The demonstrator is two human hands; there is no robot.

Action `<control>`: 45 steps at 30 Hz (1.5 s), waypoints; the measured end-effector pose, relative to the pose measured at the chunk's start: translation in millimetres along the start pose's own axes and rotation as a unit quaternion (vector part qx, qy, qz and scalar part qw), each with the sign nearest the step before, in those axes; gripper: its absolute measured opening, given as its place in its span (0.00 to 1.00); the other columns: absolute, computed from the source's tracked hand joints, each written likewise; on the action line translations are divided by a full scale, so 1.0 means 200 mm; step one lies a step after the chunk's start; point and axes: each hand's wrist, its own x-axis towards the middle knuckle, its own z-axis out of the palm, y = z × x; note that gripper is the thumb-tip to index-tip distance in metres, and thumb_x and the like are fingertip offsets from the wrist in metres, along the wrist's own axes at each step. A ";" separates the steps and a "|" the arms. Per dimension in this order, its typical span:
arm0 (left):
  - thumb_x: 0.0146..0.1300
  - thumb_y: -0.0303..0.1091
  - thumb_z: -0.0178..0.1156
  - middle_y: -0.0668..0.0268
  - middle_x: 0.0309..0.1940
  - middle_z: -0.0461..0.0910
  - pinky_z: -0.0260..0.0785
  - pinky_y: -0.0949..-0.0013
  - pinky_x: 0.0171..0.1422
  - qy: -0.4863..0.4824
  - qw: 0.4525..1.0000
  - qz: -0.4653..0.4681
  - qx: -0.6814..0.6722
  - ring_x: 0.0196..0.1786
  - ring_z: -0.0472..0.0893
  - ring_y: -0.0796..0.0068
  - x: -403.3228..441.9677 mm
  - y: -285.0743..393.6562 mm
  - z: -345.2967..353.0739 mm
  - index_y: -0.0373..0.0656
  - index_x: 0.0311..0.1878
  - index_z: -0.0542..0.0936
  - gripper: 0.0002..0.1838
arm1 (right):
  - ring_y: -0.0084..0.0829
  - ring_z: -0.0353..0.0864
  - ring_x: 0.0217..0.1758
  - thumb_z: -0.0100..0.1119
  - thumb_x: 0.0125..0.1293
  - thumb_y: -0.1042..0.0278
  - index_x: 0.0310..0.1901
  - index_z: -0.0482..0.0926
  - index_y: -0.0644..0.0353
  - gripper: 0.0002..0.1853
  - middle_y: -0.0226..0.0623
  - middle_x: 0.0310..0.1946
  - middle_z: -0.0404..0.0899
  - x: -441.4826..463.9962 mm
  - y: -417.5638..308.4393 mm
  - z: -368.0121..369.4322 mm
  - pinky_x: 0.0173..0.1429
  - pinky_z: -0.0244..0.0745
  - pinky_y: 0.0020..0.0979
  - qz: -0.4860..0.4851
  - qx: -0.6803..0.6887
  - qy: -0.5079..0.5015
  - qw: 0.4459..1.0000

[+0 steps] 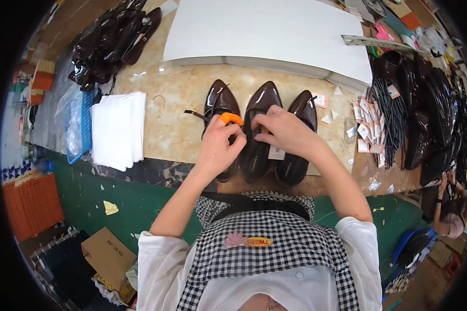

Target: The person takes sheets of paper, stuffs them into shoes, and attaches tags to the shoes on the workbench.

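Three glossy dark burgundy pointed shoes stand side by side, toes pointing away from me: a left shoe (pixel 220 96), a middle shoe (pixel 264 95) and a right shoe (pixel 304 108). My left hand (pixel 220 145) is curled around an orange-handled tool (pixel 231 118), between the left and middle shoes; the tool's working end is hidden. A thin dark strap (pixel 196 114) sticks out left of the left shoe. Over the opening of the middle shoe, my right hand (pixel 288 132) has its fingers pinched together; what they grip is hidden. A white tag (pixel 276 153) hangs below that hand.
White paper sheets (pixel 118 129) lie left, beside a blue basket (pixel 79 124). Behind the shoes is a large white stack (pixel 270 31). More dark shoes (pixel 430 109), black straps (pixel 389 119) and tags (pixel 367 122) are on the right; another pile of shoes (pixel 114 39) is far left.
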 end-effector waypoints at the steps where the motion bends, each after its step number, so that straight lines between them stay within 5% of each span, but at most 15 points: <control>1: 0.58 0.31 0.62 0.58 0.35 0.80 0.69 0.59 0.53 0.017 1.000 -0.009 -0.018 0.46 0.75 0.58 -0.01 -0.01 0.01 0.37 0.31 0.81 0.06 | 0.39 0.78 0.43 0.67 0.62 0.67 0.47 0.80 0.57 0.13 0.35 0.30 0.81 -0.02 -0.02 -0.01 0.48 0.75 0.37 0.003 0.023 -0.002 1.000; 4: 0.60 0.30 0.61 0.63 0.31 0.80 0.69 0.65 0.52 -0.017 0.970 -0.129 -0.204 0.43 0.76 0.70 0.00 -0.06 0.02 0.37 0.31 0.81 0.06 | 0.37 0.78 0.42 0.68 0.62 0.67 0.44 0.82 0.59 0.10 0.36 0.30 0.82 -0.07 -0.03 -0.03 0.49 0.75 0.36 0.017 0.079 -0.007 0.997; 5: 0.64 0.30 0.59 0.68 0.29 0.81 0.67 0.71 0.51 -0.023 0.936 -0.160 -0.311 0.40 0.76 0.80 0.01 -0.05 0.05 0.37 0.31 0.81 0.08 | 0.36 0.80 0.43 0.68 0.62 0.68 0.43 0.83 0.59 0.09 0.37 0.31 0.83 -0.08 -0.03 -0.02 0.49 0.76 0.36 0.022 0.093 -0.007 0.995; 8: 0.66 0.30 0.60 0.69 0.30 0.83 0.67 0.75 0.46 -0.019 0.882 -0.196 -0.427 0.37 0.77 0.84 0.03 -0.04 0.07 0.37 0.35 0.84 0.07 | 0.31 0.83 0.42 0.68 0.63 0.69 0.42 0.86 0.60 0.08 0.38 0.33 0.86 -0.11 -0.04 -0.08 0.49 0.78 0.34 0.098 0.242 0.001 0.965; 11: 0.67 0.30 0.64 0.68 0.32 0.85 0.67 0.78 0.41 -0.017 0.891 -0.201 -0.407 0.35 0.77 0.86 0.03 -0.01 0.08 0.40 0.42 0.87 0.06 | 0.27 0.86 0.40 0.68 0.64 0.69 0.44 0.87 0.61 0.09 0.38 0.35 0.88 -0.12 -0.02 -0.04 0.47 0.79 0.30 0.119 0.296 0.029 0.947; 14: 0.67 0.25 0.65 0.67 0.39 0.87 0.72 0.75 0.46 -0.042 0.925 -0.196 -0.322 0.40 0.81 0.84 0.02 -0.02 0.07 0.38 0.52 0.86 0.12 | 0.27 0.87 0.38 0.69 0.63 0.69 0.45 0.87 0.62 0.10 0.38 0.35 0.88 -0.11 -0.03 -0.01 0.45 0.80 0.29 0.134 0.285 0.073 0.946; 23: 0.61 0.32 0.70 0.67 0.28 0.85 0.69 0.73 0.39 0.008 0.964 -0.173 -0.200 0.32 0.76 0.80 0.03 0.03 0.08 0.43 0.41 0.90 0.07 | 0.21 0.85 0.35 0.70 0.64 0.68 0.42 0.87 0.63 0.09 0.35 0.33 0.87 -0.11 -0.02 0.06 0.42 0.79 0.25 0.171 0.304 0.143 0.926; 33: 0.59 0.31 0.71 0.65 0.28 0.82 0.71 0.70 0.42 -0.006 0.980 -0.130 -0.150 0.35 0.78 0.74 0.02 0.01 0.09 0.42 0.41 0.90 0.08 | 0.14 0.80 0.33 0.69 0.66 0.70 0.39 0.86 0.64 0.06 0.27 0.30 0.86 -0.10 -0.03 0.04 0.39 0.75 0.21 0.178 0.371 0.138 0.901; 40: 0.59 0.31 0.71 0.64 0.30 0.82 0.72 0.71 0.44 -0.013 0.977 -0.149 -0.153 0.36 0.79 0.74 0.02 0.03 0.10 0.43 0.40 0.90 0.07 | 0.20 0.85 0.35 0.70 0.63 0.71 0.39 0.86 0.65 0.07 0.34 0.30 0.87 -0.10 -0.02 0.10 0.39 0.78 0.26 0.161 0.335 0.152 0.916; 43: 0.58 0.31 0.71 0.62 0.33 0.83 0.73 0.70 0.45 -0.010 0.990 -0.109 -0.090 0.38 0.80 0.70 0.02 0.04 0.10 0.45 0.43 0.90 0.09 | 0.26 0.86 0.37 0.68 0.64 0.72 0.42 0.87 0.63 0.06 0.36 0.35 0.88 -0.17 -0.02 0.02 0.43 0.79 0.30 0.076 0.209 0.184 0.957; 45: 0.58 0.31 0.71 0.62 0.36 0.84 0.74 0.68 0.46 0.018 0.998 -0.060 -0.028 0.40 0.81 0.66 0.02 0.06 0.09 0.46 0.46 0.89 0.12 | 0.35 0.85 0.39 0.67 0.63 0.73 0.44 0.87 0.59 0.08 0.38 0.35 0.87 -0.25 0.10 -0.13 0.46 0.79 0.34 0.164 0.232 0.277 0.918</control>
